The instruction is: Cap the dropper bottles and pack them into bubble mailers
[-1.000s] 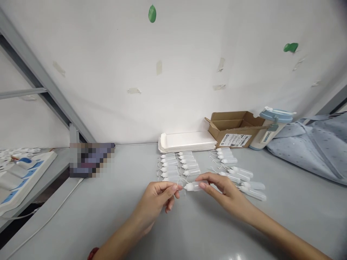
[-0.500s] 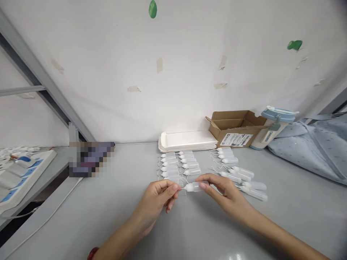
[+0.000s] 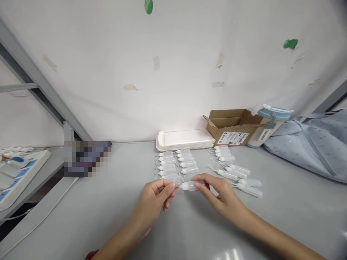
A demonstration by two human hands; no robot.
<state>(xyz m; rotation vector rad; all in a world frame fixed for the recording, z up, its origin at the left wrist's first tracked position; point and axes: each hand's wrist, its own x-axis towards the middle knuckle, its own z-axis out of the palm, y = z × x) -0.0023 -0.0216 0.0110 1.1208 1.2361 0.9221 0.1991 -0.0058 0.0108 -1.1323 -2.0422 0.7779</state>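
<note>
My right hand (image 3: 217, 195) pinches a small translucent dropper bottle (image 3: 188, 186), lying sideways just above the grey table (image 3: 81, 224). My left hand (image 3: 154, 202) is closed in a pinch at the bottle's white tip, on something too small to make out, perhaps its cap or thin tether. Behind the hands, several matching bottles lie in two neat columns (image 3: 173, 164). More of them lie in a looser group (image 3: 233, 171) to the right.
A stack of white trays (image 3: 185, 140) sits against the back wall, beside an open cardboard box (image 3: 233, 126) and a blue-lidded tumbler (image 3: 268, 126). Blue cloth (image 3: 311, 144) lies at right. A white cable (image 3: 40, 224) and a neighbouring desk (image 3: 18, 173) are at left.
Both hands stayed together on the bottle; they and the whole scene shifted slightly left and up as the head moved. The left fingertips sit a little closer to the tip.
</note>
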